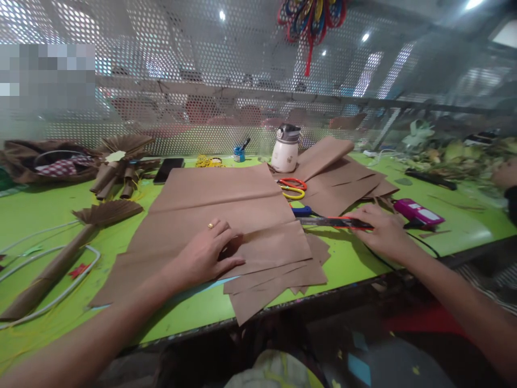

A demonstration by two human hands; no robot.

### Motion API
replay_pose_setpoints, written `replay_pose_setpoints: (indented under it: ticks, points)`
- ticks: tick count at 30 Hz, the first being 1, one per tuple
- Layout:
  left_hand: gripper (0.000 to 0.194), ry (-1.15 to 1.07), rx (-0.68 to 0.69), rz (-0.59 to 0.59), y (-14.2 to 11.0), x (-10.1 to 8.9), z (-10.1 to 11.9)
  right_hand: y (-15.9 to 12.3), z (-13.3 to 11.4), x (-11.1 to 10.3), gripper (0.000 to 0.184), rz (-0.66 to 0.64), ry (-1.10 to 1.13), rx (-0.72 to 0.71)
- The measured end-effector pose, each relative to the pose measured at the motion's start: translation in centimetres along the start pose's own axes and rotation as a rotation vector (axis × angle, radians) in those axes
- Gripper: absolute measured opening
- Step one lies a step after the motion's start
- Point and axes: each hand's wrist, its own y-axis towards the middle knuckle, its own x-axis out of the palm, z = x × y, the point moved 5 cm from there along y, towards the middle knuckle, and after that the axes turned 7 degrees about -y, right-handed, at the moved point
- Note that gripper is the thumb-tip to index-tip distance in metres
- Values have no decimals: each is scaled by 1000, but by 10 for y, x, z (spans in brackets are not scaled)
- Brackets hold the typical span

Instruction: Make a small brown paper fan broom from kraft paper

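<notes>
My left hand (208, 250), with a ring on one finger, rests on a large creased sheet of brown paper (210, 186). Its fingers are bent, with the thumb apart from them, and press on the sheet without gripping anything. In my right hand (379, 229) is a slim black-and-red utility knife (339, 222), pointing left toward the paper's right edge. Smaller brown paper pieces (274, 280) lie fanned out at the table's front edge. Scissors (294, 187) with red and yellow handles and a blue-handled tool (302, 211) lie by the sheet, partly covered.
More brown paper (343, 178) lies behind my right hand, near a purple device (419, 212). A white bottle (285, 151), a blue jar (239, 153) and a phone (168, 170) stand or lie farther back. Rolled paper forms (52, 272) and a white cable (95, 261) occupy the left.
</notes>
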Motion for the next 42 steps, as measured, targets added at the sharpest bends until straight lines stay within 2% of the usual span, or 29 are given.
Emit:
replay_pose_setpoints:
  ticks: [4, 7, 9, 11, 15, 21, 26, 30, 37, 42]
  points:
    - [42, 1, -9, 9, -1, 0, 1, -1, -10, 5, 23, -106, 50, -36]
    - [48, 11, -13, 28, -1, 1, -1, -7, -17, 5, 25, -213, 122, -96]
    - [51, 12, 21, 55, 0, 2, -1, -13, -22, 3, 28, -284, 141, -128]
    - [43, 18, 93, 58, 1, 3, 0, -18, -26, 0, 30, -313, 132, -146]
    - [29, 45, 176, 25, 2, 6, 2, -28, -34, -6, 33, -286, 97, -188]
    - [32, 42, 185, 28, 2, 9, 1, -35, -40, -1, 44, -284, 60, -233]
    - [36, -8, 149, -38, 3, 13, -5, -35, -37, 2, 41, -278, 1, -260]
    - [40, 4, 147, -79, 0, 11, -2, -39, -38, 1, 40, -267, -29, -299]
    - [42, -10, 125, -83, -1, 9, 2, -55, -30, -3, 40, -263, -19, -274]
    - [42, -3, 101, -87, 0, 9, 0, -41, -35, -2, 39, -268, 18, -305]
